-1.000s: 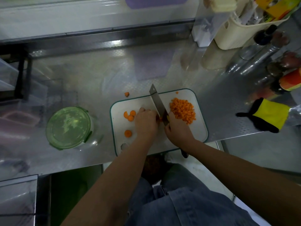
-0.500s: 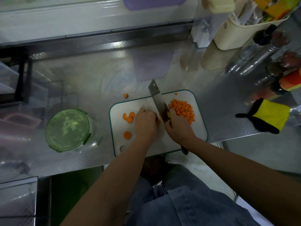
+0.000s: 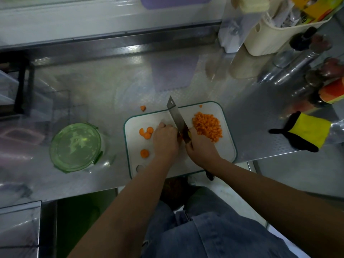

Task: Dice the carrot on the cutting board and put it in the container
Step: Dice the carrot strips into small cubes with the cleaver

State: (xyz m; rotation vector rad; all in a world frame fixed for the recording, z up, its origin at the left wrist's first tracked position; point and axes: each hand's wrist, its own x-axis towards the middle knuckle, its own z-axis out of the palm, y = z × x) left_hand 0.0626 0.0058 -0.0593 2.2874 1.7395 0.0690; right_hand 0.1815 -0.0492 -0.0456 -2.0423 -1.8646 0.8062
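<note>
Head view: chopping is going on at the cutting board (image 3: 228,151). Over the last second the knife (image 3: 176,118) has been lifting slightly and dropping back onto the same line, so the dicing is advancing stroke by stroke and is not yet finished.

The right hand (image 3: 201,149) is gripping the knife handle with its fingers wrapped round it. The left hand (image 3: 165,141), fingers curled, is holding a carrot piece (image 3: 179,136) against the blade; only a sliver of orange is showing.

One pile of diced carrot (image 3: 207,127) is lying right of the blade. Four rounds are waiting on the left: three clustered (image 3: 146,133) and one alone (image 3: 144,153). One stray chunk (image 3: 143,108) is sitting off the board. One container (image 3: 75,148), its green lid on, is standing well to the left.
</note>
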